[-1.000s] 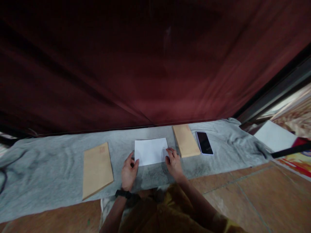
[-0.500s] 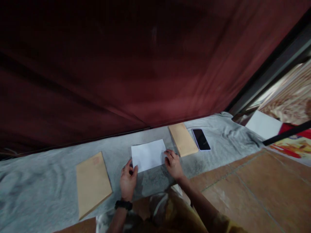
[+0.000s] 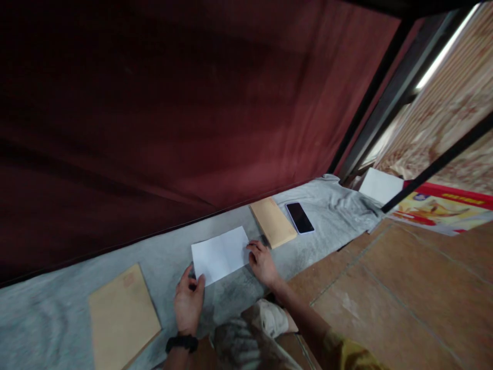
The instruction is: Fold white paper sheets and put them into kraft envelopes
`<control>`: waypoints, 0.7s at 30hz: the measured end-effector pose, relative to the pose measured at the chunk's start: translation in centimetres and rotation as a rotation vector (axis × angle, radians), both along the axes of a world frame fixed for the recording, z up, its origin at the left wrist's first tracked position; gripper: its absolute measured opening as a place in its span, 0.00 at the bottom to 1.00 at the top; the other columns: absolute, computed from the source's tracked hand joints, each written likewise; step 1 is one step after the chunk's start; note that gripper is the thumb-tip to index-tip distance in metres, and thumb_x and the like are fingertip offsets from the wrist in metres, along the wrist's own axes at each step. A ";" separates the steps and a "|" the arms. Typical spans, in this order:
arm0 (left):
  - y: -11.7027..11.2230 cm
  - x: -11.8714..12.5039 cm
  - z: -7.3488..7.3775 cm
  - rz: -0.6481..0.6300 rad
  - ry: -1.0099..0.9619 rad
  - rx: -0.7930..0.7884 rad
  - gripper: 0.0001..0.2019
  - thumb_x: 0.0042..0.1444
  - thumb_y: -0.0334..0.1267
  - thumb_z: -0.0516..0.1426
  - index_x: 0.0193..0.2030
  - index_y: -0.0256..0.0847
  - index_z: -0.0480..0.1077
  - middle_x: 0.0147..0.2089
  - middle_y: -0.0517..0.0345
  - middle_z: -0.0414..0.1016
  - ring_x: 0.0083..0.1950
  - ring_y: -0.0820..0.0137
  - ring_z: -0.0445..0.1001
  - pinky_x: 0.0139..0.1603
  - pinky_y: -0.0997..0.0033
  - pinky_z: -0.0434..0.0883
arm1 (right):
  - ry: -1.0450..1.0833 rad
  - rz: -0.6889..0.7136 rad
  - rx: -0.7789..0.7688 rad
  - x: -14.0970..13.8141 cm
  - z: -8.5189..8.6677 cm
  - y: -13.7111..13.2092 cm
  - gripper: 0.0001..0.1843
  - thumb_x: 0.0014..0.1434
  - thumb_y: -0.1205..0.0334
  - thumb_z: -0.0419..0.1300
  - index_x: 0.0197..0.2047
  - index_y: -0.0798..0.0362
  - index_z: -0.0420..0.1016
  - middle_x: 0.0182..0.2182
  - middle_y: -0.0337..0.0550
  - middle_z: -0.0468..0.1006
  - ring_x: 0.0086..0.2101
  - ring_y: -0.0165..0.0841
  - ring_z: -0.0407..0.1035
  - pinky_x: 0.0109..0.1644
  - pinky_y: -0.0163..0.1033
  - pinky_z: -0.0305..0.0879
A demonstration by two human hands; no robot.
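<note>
A blank white sheet of paper lies on the grey cloth in front of me, with a faint crease near its middle. At its lower left corner, my left hand curls thumb and fingers around the edge. My right hand grips the right edge between bent fingers and thumb. A stack of brown envelopes rests to the left of my left hand. Another brown stack, narrower in view, sits just beyond my right hand.
A phone with a dark screen lies right of the narrower stack. Grey cloth covers the long surface, backed by a dark red curtain. To the right are a black bar, a printed carton and tiled floor.
The view has swung to the right, so things on the surface appear farther left. Both hands stay at the paper's two edges.
</note>
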State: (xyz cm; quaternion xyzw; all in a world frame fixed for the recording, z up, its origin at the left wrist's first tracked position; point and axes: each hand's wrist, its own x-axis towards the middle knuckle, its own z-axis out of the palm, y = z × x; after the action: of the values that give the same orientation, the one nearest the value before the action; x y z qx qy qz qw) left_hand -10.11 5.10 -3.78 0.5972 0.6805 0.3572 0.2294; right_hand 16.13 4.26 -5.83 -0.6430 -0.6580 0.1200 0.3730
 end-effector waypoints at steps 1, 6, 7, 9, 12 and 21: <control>0.1 0.0 -0.1 0.003 0.004 0.000 0.33 0.56 0.55 0.54 0.64 0.39 0.66 0.31 0.60 0.72 0.33 0.62 0.73 0.36 0.63 0.70 | 0.001 -0.005 -0.002 0.0 0.1 0.0 0.21 0.61 0.75 0.56 0.53 0.48 0.76 0.55 0.47 0.75 0.53 0.39 0.72 0.58 0.46 0.68; 0.2 -0.1 -0.4 -0.002 0.027 0.005 0.37 0.56 0.58 0.54 0.68 0.39 0.62 0.31 0.60 0.73 0.34 0.61 0.74 0.38 0.61 0.70 | -0.021 -0.034 0.002 -0.1 0.3 0.1 0.20 0.60 0.75 0.57 0.51 0.47 0.77 0.53 0.46 0.77 0.52 0.38 0.72 0.58 0.45 0.68; 0.2 -0.2 -0.4 -0.007 0.032 0.005 0.37 0.57 0.58 0.54 0.68 0.39 0.62 0.32 0.59 0.73 0.34 0.61 0.74 0.38 0.62 0.70 | -0.023 -0.037 0.005 0.0 0.4 0.1 0.20 0.60 0.75 0.57 0.51 0.47 0.77 0.52 0.46 0.77 0.52 0.38 0.73 0.58 0.45 0.68; 0.1 -0.2 -0.4 -0.014 0.039 0.002 0.37 0.57 0.58 0.53 0.69 0.38 0.61 0.33 0.59 0.73 0.34 0.62 0.74 0.38 0.63 0.69 | -0.026 -0.036 0.007 0.1 0.4 0.1 0.19 0.61 0.75 0.57 0.51 0.47 0.77 0.52 0.45 0.77 0.51 0.38 0.73 0.58 0.44 0.68; 0.1 -0.1 -0.2 -0.015 0.055 0.005 0.35 0.58 0.57 0.53 0.68 0.39 0.62 0.33 0.58 0.73 0.35 0.62 0.74 0.38 0.64 0.69 | -0.034 -0.024 0.001 0.2 0.5 0.0 0.19 0.61 0.74 0.57 0.51 0.48 0.77 0.52 0.45 0.77 0.51 0.37 0.72 0.58 0.44 0.67; -0.4 0.6 1.1 -0.006 0.089 0.019 0.32 0.59 0.54 0.53 0.65 0.38 0.65 0.34 0.56 0.74 0.35 0.62 0.73 0.39 0.63 0.69 | -0.011 0.015 -0.059 0.9 0.2 0.3 0.20 0.59 0.76 0.57 0.51 0.51 0.78 0.54 0.45 0.76 0.53 0.36 0.72 0.61 0.41 0.65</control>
State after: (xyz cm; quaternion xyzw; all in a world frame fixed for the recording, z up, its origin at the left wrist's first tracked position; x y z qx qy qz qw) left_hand -9.50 4.71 -2.72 0.6166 0.6850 0.3359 0.1943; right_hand 17.00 4.51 -5.67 -0.6493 -0.6610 0.1386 0.3496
